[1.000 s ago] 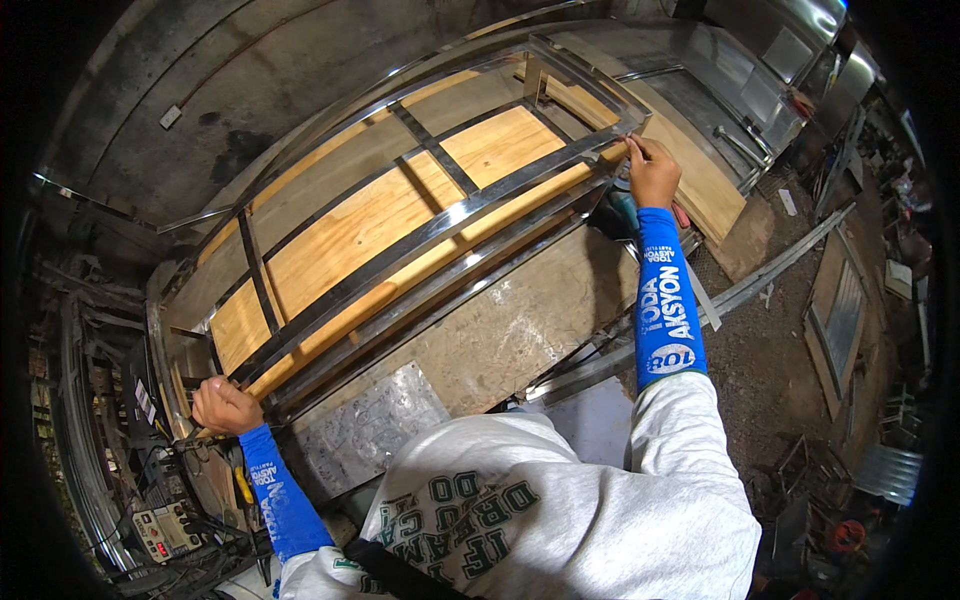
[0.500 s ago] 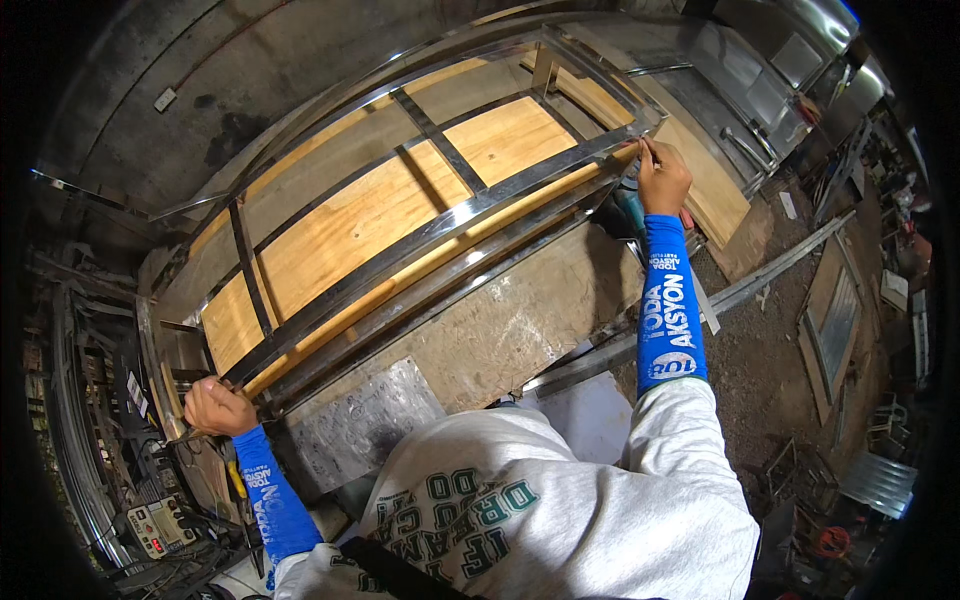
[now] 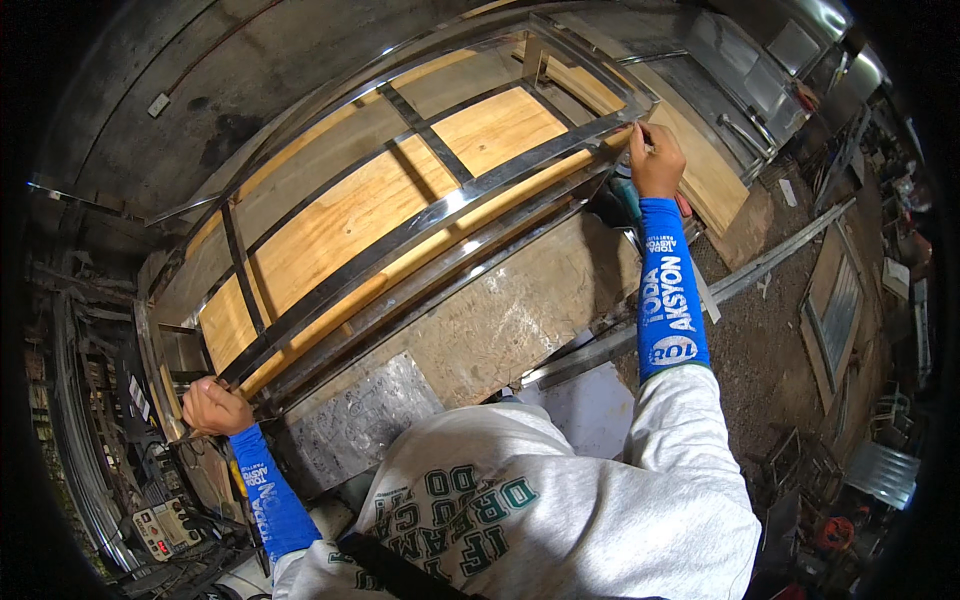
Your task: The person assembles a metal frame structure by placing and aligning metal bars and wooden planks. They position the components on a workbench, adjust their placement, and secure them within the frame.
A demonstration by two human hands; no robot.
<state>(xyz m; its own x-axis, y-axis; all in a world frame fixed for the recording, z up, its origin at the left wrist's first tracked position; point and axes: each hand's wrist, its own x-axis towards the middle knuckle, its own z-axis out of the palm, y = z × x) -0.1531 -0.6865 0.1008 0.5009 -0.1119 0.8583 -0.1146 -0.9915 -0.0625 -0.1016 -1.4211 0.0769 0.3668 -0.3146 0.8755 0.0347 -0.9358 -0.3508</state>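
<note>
A long frame of shiny metal bars (image 3: 455,201) lies in front of me, with crossbars dividing it. Beneath its bars shows a pale plywood panel (image 3: 345,240), and a wooden strip (image 3: 400,268) runs along under the near bar. My left hand (image 3: 216,406) is closed around the frame's near left corner, thumb on top. At the near right corner my right hand (image 3: 657,160) pinches the frame's edge, beside the end of the wooden strip. The undersides of both grips are hidden.
Below the frame is a brown work surface (image 3: 510,310) with a grey metal sheet (image 3: 365,420) on it. A teal power tool (image 3: 625,195) sits under my right wrist. Wooden planks (image 3: 705,165) lie at the right; a control box (image 3: 165,527) stands at lower left.
The frame's right end and my right hand have shifted slightly up and left in view. More of the wooden strip shows below the near bar. Both hands keep their grip.
</note>
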